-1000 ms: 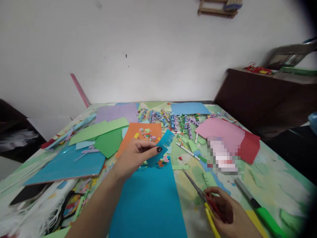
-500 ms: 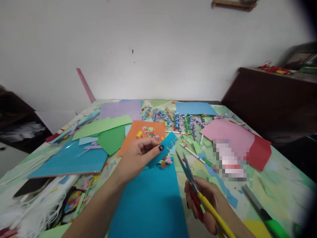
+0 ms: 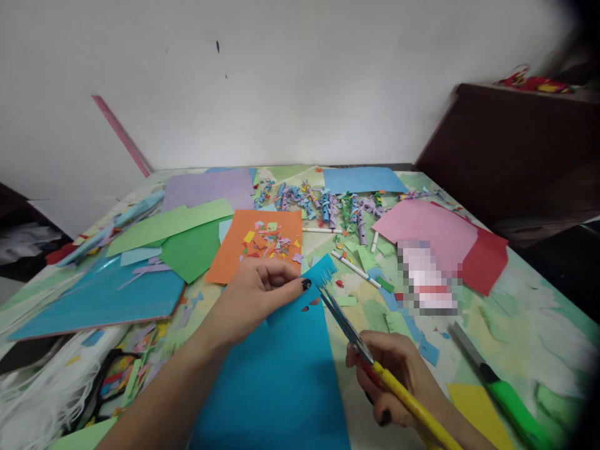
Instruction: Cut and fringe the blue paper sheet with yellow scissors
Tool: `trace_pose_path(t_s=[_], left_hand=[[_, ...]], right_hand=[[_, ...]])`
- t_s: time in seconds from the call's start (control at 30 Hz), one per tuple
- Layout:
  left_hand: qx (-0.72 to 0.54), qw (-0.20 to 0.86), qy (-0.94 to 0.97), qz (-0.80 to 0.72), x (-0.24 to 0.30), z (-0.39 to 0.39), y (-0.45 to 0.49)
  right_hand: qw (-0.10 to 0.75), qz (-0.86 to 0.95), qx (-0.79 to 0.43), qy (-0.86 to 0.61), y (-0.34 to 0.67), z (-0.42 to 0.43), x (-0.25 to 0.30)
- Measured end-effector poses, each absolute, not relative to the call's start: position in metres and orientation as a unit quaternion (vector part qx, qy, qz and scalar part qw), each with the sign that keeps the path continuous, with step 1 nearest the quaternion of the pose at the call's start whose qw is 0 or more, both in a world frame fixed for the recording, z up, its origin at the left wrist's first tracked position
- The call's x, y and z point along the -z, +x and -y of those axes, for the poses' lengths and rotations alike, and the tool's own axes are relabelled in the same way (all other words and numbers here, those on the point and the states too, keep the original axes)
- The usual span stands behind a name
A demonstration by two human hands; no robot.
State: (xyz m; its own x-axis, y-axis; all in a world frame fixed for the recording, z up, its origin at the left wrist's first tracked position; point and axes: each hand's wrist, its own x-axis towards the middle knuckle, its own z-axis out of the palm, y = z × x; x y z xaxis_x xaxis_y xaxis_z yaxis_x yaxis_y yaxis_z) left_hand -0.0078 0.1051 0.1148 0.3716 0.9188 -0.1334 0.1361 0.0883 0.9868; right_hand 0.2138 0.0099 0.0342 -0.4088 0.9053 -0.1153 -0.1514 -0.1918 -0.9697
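Observation:
Between thumb and fingers, my left hand (image 3: pixel 269 284) pinches a blue paper strip (image 3: pixel 319 269) whose far edge is cut into a fringe. My right hand (image 3: pixel 398 369) grips scissors (image 3: pixel 389 381) with red and yellow handles. Their blades lie close together, tips right beside the strip's lower edge; whether they touch the paper I cannot tell. Beneath both lies a large blue sheet (image 3: pixel 276 387). Just beyond my left hand, an orange sheet (image 3: pixel 225 250) carries small colourful paper scraps (image 3: pixel 272 240).
Curled paper rolls (image 3: pixel 325 209) lie at the back among white sticks (image 3: pixel 356 269). Pink paper (image 3: pixel 417 222) and a green-handled knife (image 3: pixel 506 394) are on the right. Green sheets (image 3: pixel 192 247), a blue paper pack (image 3: pixel 107 294) and white string (image 3: pixel 51 400) fill the left.
The scissors have moved from apart to beside the strip, and their blades have come closer together. The view has tilted down and shifted right.

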Motion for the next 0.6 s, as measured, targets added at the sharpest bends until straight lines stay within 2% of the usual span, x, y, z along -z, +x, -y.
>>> trace_pose_path(t_s=[0.6], left_hand=[[-0.342,0.564,0.606,-0.444,-0.1115,-0.1016,0.0033]], right_hand=[[0.398,0.479,-0.694,-0.362,0.21,-0.0151,-0.0425]])
